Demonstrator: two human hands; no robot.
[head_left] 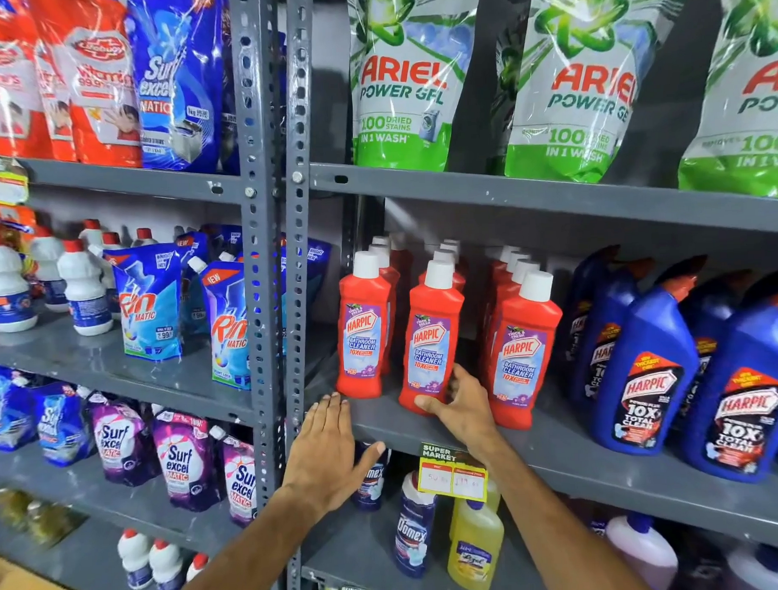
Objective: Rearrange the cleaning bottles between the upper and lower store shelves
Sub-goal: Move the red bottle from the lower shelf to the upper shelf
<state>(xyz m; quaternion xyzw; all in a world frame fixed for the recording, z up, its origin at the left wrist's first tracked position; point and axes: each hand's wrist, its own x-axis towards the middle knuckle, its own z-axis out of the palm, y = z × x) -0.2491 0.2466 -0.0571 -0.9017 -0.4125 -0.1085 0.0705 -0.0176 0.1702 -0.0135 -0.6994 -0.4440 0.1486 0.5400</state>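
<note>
Red Harpic bathroom-cleaner bottles with white caps stand in rows on the upper grey shelf (560, 447). My right hand (459, 407) grips the base of the middle front red bottle (430, 337), thumb on its front and fingers around its right side. A second red bottle (364, 326) stands to its left and a third (523, 352) to its right. My left hand (328, 451) is flat and open, fingers apart, over the shelf's front edge just below the left bottle and holds nothing. On the lower shelf stand dark blue Domex bottles (413, 532) and a yellow bottle (475, 547).
Large blue Harpic toilet-cleaner bottles (641, 374) fill the upper shelf's right side. Ariel pouches (408, 82) sit on the shelf above. A yellow price tag (453, 473) hangs from the shelf edge. Perforated grey uprights (264, 299) separate a left bay with Rin and Surf Excel pouches and white bottles.
</note>
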